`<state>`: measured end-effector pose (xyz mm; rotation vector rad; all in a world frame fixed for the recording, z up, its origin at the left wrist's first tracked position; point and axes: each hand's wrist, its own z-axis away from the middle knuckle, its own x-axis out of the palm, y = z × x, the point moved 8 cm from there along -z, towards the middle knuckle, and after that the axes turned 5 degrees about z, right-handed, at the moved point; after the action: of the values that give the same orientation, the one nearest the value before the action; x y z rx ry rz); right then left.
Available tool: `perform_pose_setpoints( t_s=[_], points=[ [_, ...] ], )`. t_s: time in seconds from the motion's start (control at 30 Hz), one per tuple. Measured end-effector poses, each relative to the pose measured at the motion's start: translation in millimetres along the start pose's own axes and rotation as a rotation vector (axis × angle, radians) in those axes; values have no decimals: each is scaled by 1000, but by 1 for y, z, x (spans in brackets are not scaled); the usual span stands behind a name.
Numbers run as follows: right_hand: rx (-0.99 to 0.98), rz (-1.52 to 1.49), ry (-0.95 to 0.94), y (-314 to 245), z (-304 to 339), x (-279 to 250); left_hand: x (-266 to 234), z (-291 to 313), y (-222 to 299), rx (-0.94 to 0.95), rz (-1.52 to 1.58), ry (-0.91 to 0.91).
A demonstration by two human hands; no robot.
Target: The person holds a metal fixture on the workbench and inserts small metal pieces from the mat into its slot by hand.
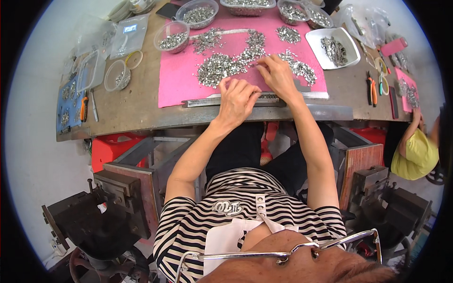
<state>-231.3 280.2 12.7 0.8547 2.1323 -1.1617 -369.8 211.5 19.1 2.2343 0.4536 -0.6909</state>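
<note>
Left hand (236, 101) curled over long grey metal bar (203, 102) near wooden table (137, 101) edge; right hand (279, 78) apart, fingertips beside heaped small silver metal pieces (217, 70); can't tell if either grips one. Outward: clear round plastic bowl (157, 37), white square tray (352, 51), both holding silver pieces

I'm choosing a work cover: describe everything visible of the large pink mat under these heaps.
The pink mat looks thin, roughly rectangular, finely textured and fabric-like, lying flat on the brown table. Heaps of small silvery pieces hide much of its middle. A metal strip runs along its near edge; clear bowls line its far side, and a white tray overlaps its right edge.
</note>
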Motion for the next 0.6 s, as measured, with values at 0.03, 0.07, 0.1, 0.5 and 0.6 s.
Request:
perform_pose_setpoints(
  t_s=[0.03, 0.07, 0.1, 0.5, 0.6],
  points=[
    [2, -1, 0, 2, -5, 5, 1, 2, 1, 0, 11, 1],
    [4, 61, -26, 4, -9, 12, 3, 4, 2, -1, 12, -1],
    [5, 123, -52, 6, -11, 17, 5, 5, 3, 3, 19, -2],
    [-31, 178, -17, 12, -7, 17, 8, 8, -6, 17, 134, 21],
    [-76, 186, 0, 8, -2, 14, 10, 8, -3, 13, 79, 41]
  ],
)
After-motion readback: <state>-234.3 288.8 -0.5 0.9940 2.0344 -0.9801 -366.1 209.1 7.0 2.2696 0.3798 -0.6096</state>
